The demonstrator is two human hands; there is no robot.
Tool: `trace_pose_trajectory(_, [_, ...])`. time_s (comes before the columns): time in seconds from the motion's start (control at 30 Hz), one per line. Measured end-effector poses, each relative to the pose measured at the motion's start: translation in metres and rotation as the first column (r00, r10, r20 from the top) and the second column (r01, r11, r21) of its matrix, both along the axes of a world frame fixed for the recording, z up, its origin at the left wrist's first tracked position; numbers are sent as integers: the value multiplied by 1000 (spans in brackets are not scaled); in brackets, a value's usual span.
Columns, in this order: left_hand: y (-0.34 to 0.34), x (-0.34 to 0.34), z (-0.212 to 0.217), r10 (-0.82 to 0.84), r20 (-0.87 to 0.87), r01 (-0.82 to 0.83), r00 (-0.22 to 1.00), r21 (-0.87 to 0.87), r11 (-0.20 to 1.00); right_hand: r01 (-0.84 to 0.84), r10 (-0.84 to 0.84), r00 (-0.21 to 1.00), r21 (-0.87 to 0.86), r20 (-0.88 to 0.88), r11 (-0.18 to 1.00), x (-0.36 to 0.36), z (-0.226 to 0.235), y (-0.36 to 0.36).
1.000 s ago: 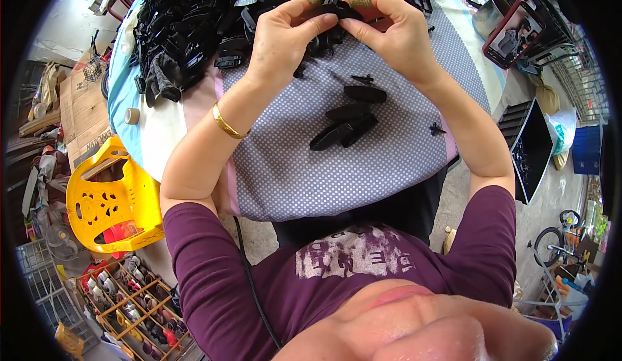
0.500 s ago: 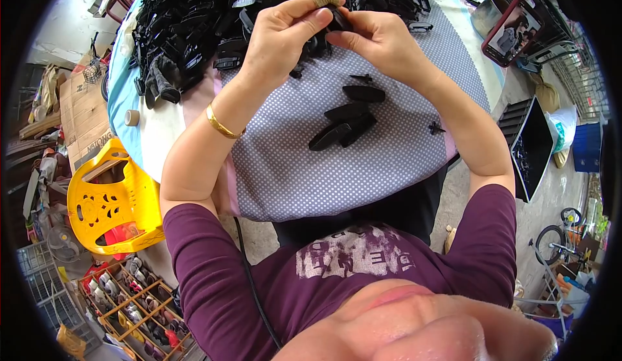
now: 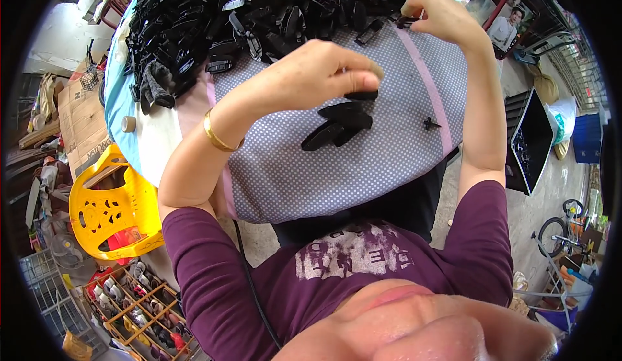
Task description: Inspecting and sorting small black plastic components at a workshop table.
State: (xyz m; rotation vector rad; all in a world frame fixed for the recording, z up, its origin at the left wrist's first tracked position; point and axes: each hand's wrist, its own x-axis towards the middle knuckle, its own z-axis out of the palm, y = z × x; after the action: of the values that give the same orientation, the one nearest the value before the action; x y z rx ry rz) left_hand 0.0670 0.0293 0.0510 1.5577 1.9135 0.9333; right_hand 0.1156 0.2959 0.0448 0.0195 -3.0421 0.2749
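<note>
My left hand hangs over the middle of the cloth-covered table, thumb and fingertips pinched together. Directly below those fingertips is an elongated black piece, partly covered by them; whether anything sits in the pinch is hidden. Closer to me, a few more smooth, oval black pieces lie overlapping. At the right edge of a big heap of black plastic pieces, my right hand has its thumb and forefinger closed on a small dark piece. A tiny black cross-shaped part rests alone at the right.
A dotted grey cloth with pink bands covers the table's near side. Left are a tape roll and a yellow plastic chair. At the right stand a phone and a black crate with dark parts inside.
My hands have parted from a black piece they both held. The left came down toward the loose pieces on the cloth; the right moved outward to the heap's right edge. The cloth shifted slightly.
</note>
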Motion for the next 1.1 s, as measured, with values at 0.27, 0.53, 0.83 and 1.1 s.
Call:
trace_pose_trajectory(0.27, [29,-32,-10,376,-802,-23,464,414,910,-13,14,1000,-112,6,994,-9,2,-26])
trace_pose_trajectory(0.53, [48,-30,-2,109,-856,-113,506,60,992,-13,-15,999,-650,-37,760,-10,10,-33])
trace_pose_trajectory(0.83, [5,-32,-15,224,584,-465,780,303,832,-143,-89,986,-989,-139,-38,-7,9,-77])
trace_pose_trajectory(1.1, [3,-21,-25,157,724,-533,672,326,781,-53,-94,995,-940,-23,-337,-13,-10,-94])
